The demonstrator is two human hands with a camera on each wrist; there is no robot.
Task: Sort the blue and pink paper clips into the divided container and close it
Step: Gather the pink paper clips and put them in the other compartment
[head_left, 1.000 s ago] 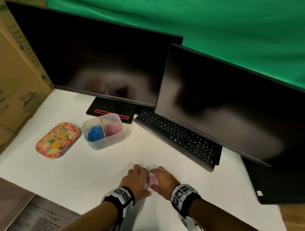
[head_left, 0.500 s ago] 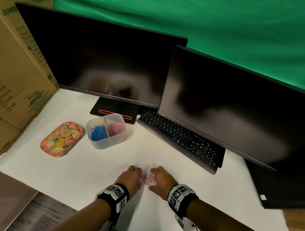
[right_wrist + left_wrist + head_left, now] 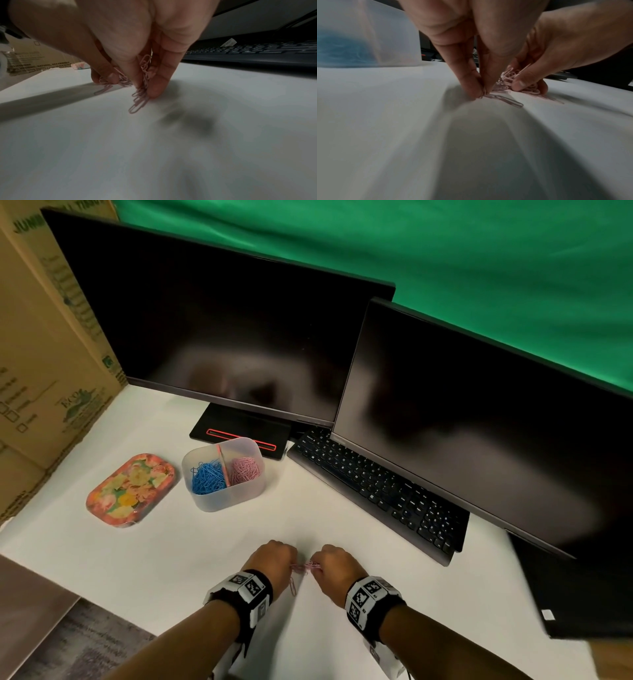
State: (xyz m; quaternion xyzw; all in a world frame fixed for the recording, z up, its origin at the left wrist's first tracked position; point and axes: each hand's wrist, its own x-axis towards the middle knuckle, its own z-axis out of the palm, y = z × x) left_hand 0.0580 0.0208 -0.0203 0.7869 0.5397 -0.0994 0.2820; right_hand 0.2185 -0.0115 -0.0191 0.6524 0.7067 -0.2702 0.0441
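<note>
A translucent divided container (image 3: 224,501) stands open on the white table, with blue clips (image 3: 207,478) in its left half and pink clips (image 3: 244,470) in its right half. Near the table's front, my left hand (image 3: 274,559) and right hand (image 3: 334,563) meet over a small pile of pink paper clips (image 3: 306,567). Both hands have curled fingers pinching clips from the pile. In the left wrist view my left fingertips (image 3: 476,88) pinch clips (image 3: 505,100) at the table. In the right wrist view pink clips (image 3: 140,97) hang from my right hand's pinch.
The floral lid (image 3: 132,489) lies left of the container. Two dark monitors (image 3: 219,337) and a black keyboard (image 3: 380,491) fill the back and right. A cardboard box (image 3: 44,354) stands at the left. The table's front edge (image 3: 113,607) runs diagonally at lower left.
Both hands have closed in on the pink pile and drawn slightly toward me. Their fingers have curled from flat over the clips into pinches, and some clips now hang off the table.
</note>
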